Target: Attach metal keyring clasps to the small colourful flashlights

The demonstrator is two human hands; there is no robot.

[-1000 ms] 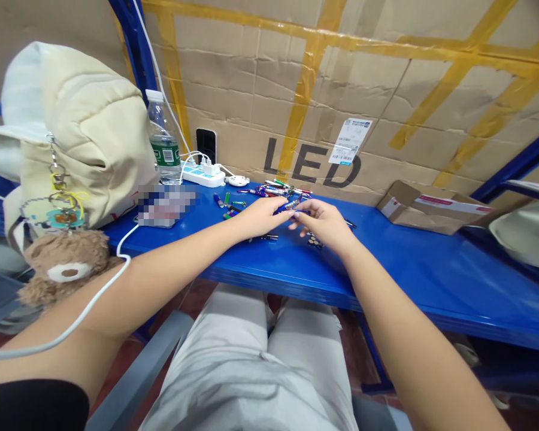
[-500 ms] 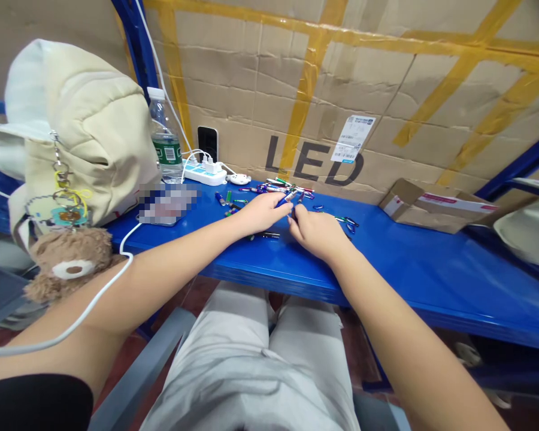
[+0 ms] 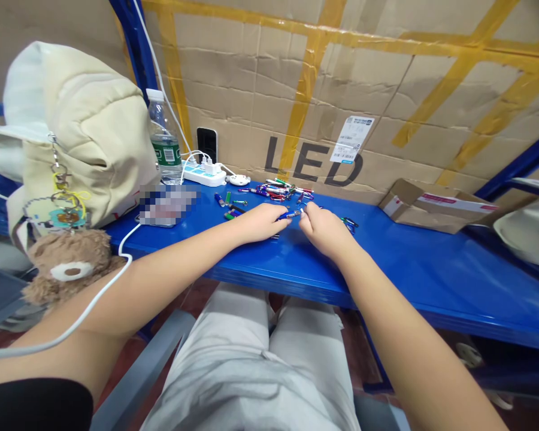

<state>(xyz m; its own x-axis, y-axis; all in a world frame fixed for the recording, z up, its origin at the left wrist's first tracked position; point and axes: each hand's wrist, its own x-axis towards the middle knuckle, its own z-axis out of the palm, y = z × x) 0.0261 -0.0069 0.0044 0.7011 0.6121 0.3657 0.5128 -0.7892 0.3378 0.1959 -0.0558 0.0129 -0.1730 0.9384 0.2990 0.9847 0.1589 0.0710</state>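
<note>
Shelf: blue metal (image 3: 431, 269), cardboard wall behind, pile of small torches (image 3: 276, 190) at the back.
Left hand (image 3: 261, 220): pinched the blue torch (image 3: 288, 214) just above the shelf.
Right hand (image 3: 323, 230): fingertips closed on its other end.
Change: right hand had risen off the shelf to meet it.

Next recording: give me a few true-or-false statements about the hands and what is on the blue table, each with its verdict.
1. The left hand and the right hand meet on one small blue piece. True.
2. The water bottle lies on its side. False: it stands upright beside the cream backpack.
3. A pile of small coloured pieces lies beyond the hands, toward the cardboard wall. True.
4. The small cardboard box sits left of the hands. False: it lies to their right on the blue table.
</note>
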